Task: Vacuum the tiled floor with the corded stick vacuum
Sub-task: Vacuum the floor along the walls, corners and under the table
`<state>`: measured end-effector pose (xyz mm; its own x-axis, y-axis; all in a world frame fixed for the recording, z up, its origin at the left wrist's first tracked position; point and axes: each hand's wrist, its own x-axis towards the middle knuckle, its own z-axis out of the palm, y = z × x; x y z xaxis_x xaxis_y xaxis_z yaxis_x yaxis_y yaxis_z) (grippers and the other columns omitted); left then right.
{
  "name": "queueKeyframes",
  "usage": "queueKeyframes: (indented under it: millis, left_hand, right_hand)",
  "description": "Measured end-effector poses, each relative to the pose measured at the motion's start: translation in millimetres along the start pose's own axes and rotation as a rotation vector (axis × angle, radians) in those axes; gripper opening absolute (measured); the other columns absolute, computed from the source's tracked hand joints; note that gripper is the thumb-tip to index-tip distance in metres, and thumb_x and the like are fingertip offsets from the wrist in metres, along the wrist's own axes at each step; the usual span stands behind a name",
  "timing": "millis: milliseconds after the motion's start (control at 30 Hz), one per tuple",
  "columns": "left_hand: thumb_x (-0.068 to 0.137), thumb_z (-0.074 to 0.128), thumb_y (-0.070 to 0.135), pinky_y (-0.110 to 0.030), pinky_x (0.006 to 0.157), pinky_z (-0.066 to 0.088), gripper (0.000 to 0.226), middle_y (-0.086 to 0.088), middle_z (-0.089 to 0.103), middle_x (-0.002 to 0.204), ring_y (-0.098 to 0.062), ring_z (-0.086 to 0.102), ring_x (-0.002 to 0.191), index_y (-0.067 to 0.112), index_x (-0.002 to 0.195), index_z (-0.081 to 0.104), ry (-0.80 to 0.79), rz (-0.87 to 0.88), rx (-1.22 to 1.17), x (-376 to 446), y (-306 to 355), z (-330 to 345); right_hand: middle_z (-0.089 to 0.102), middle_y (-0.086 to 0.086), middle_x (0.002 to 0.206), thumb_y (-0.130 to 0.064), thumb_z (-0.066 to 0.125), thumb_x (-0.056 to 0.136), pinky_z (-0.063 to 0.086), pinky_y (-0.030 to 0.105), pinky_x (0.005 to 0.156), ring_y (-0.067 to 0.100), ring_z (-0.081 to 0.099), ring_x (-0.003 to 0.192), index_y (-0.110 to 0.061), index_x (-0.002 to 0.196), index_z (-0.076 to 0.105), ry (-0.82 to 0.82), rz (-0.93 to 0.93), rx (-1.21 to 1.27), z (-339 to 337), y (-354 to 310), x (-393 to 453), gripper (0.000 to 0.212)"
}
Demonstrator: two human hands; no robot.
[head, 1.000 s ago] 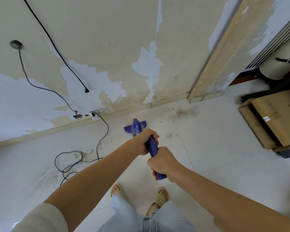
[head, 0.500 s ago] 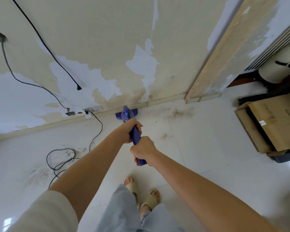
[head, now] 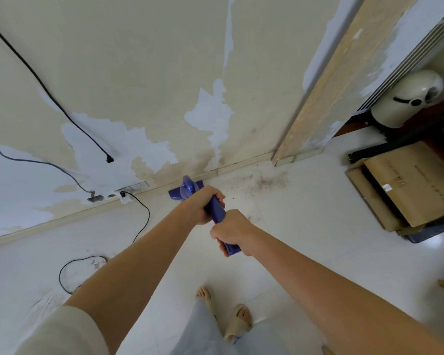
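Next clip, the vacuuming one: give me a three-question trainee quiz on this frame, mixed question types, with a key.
1. True or false: both hands grip the blue vacuum handle.
2. Where does the vacuum head sit? A) against the baseboard B) beside the cardboard box C) between the person's feet
3. Fill in: the brown dirt patch lies to the ____ of the vacuum head in the picture.

Key
1. True: the left hand holds the handle further down and the right hand holds its top end.
2. A
3. right
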<state>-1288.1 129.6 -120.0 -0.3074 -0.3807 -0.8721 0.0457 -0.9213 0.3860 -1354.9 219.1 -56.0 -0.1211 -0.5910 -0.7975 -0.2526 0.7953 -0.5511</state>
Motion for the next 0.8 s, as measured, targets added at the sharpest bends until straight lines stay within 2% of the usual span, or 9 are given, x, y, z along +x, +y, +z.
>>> queueKeyframes:
  millis: [133, 300, 567, 700, 800]
  left_hand:
    - [0.085, 0.045, -0.006, -0.023, 0.056, 0.038, 0.047, -0.003, 0.045, 0.039, -0.014, 0.041, 0.054, 0.008, 0.040, 0.044, -0.026, -0.009, 0.012, -3.9, -19.9, 8.7]
    - [0.086, 0.047, -0.004, -0.022, 0.054, 0.039, 0.030, -0.002, 0.045, 0.042, -0.012, 0.042, 0.053, 0.011, 0.060, 0.043, -0.070, -0.067, 0.008, -19.2, -20.6, 20.7]
    - [0.086, 0.049, -0.003, -0.021, 0.053, 0.040, 0.020, -0.001, 0.044, 0.045, -0.011, 0.042, 0.050, 0.012, 0.072, 0.046, -0.037, -0.070, -0.013, -19.3, -14.8, 32.8]
    - [0.085, 0.050, -0.003, -0.020, 0.045, 0.043, 0.020, 0.000, 0.045, 0.048, -0.009, 0.045, 0.041, 0.012, 0.072, 0.047, -0.014, -0.042, -0.035, -9.2, -9.9, 30.3]
    - [0.085, 0.049, -0.003, -0.019, 0.051, 0.041, 0.019, 0.001, 0.044, 0.045, -0.009, 0.044, 0.046, 0.010, 0.072, 0.048, 0.021, -0.023, -0.017, -0.9, -10.1, 31.2]
  right_hand:
    - [0.051, 0.009, 0.065, 0.003, 0.051, 0.084, 0.039, 0.016, 0.034, 0.006, 0.045, 0.028, -0.002, 0.102, 0.049, 0.013, 0.022, -0.030, -1.7, 17.8, -10.0, 0.019]
    - [0.049, 0.009, 0.063, 0.004, 0.053, 0.086, 0.040, 0.016, 0.035, 0.008, 0.045, 0.031, -0.002, 0.098, 0.049, -0.017, 0.030, 0.040, -15.0, 15.9, -28.6, 0.014]
    - [0.050, 0.008, 0.064, 0.003, 0.056, 0.086, 0.040, 0.016, 0.034, 0.008, 0.047, 0.036, 0.000, 0.105, 0.049, -0.070, -0.008, 0.064, -30.1, 11.8, -28.6, 0.021]
    - [0.051, 0.008, 0.066, 0.002, 0.055, 0.086, 0.042, 0.018, 0.036, 0.008, 0.048, 0.035, 0.001, 0.111, 0.050, -0.055, -0.020, 0.057, -28.3, 13.5, -11.3, 0.026]
    - [0.052, 0.009, 0.069, 0.002, 0.054, 0.085, 0.042, 0.019, 0.036, 0.011, 0.049, 0.039, 0.001, 0.116, 0.049, -0.038, -0.004, 0.044, -24.4, 19.2, 2.9, 0.031]
